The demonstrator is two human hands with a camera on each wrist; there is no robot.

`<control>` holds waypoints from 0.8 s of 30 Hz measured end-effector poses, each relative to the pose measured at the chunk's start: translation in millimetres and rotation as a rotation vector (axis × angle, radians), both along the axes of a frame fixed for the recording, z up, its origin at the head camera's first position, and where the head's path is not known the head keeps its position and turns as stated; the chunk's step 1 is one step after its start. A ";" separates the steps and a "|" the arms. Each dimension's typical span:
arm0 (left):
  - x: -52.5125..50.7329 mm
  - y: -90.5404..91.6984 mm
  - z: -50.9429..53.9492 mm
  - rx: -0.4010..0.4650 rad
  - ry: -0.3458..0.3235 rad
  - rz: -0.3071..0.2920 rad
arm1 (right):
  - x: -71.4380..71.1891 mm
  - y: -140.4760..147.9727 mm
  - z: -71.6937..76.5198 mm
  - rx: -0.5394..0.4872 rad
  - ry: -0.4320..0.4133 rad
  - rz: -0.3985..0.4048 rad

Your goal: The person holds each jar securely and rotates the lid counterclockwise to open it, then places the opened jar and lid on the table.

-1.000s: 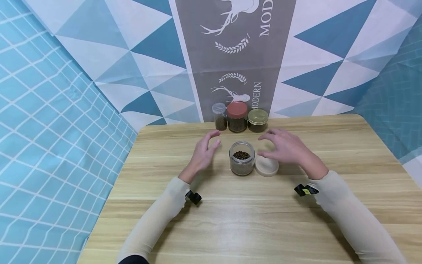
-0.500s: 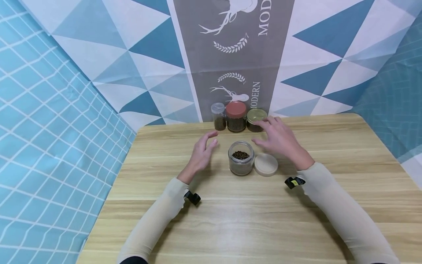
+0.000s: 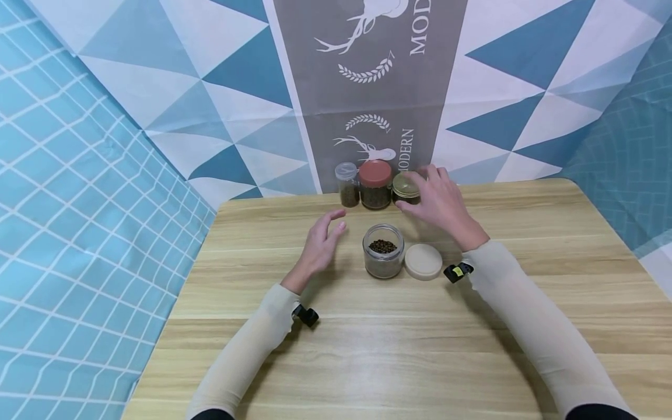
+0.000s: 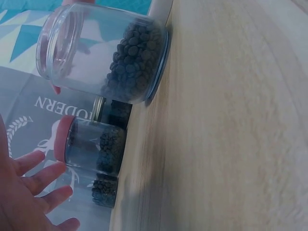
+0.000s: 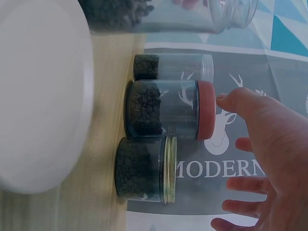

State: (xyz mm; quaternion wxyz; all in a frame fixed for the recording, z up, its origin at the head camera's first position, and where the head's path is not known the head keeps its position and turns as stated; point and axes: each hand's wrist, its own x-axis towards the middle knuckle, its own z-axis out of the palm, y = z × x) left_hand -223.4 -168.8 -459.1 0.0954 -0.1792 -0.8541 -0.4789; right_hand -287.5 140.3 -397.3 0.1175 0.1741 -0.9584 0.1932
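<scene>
An uncovered glass jar (image 3: pixel 383 252) with dark beans at its bottom stands mid-table, a round white lid (image 3: pixel 423 262) lying beside it on the right. To the jar's left, the left hand (image 3: pixel 319 248) hovers with relaxed, spread fingers and touches nothing. My right hand (image 3: pixel 440 201) is over the right side of the gold-lidded jar (image 3: pixel 405 188), thumb and fingers apart. In the right wrist view the fingers of the right hand (image 5: pixel 269 154) are spread above the gold-lidded jar (image 5: pixel 144 168), with a gap between them and its lid.
A red-lidded jar (image 3: pixel 375 185) and a small clear-lidded jar (image 3: pixel 347 185) stand left of the gold-lidded one at the back edge of the wooden table (image 3: pixel 367 350). A patterned cloth (image 3: pixel 252 111) hangs behind, and a blue cloth (image 3: pixel 68 221) is at the left.
The right hand has moved back and to the left, from above the white lid to the gold-lidded jar. The left hand has stayed almost still.
</scene>
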 end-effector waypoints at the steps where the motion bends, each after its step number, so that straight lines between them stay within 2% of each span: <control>1: 0.3 -0.2 0.2 -0.002 -0.006 0.000 | -1.9 -0.5 1.2 -0.001 -0.004 -0.004; 2: 0.4 -0.3 0.3 -0.006 -0.012 0.001 | -3.8 -1.1 2.2 -0.001 -0.008 -0.007; 3: 3.7 1.7 5.8 -0.013 -0.036 0.005 | -5.8 -1.6 3.2 0.000 -0.011 -0.009; 5: 4.4 1.9 6.5 -0.025 -0.049 0.008 | -9.4 -2.6 4.8 0.000 -0.020 -0.016; 15: 6.7 3.3 6.6 -0.033 -0.075 0.023 | -25.9 -7.7 7.3 0.003 -0.054 -0.051; 24: 7.6 2.7 5.8 -0.029 -0.086 0.027 | -40.1 -11.0 4.3 -0.004 -0.132 -0.064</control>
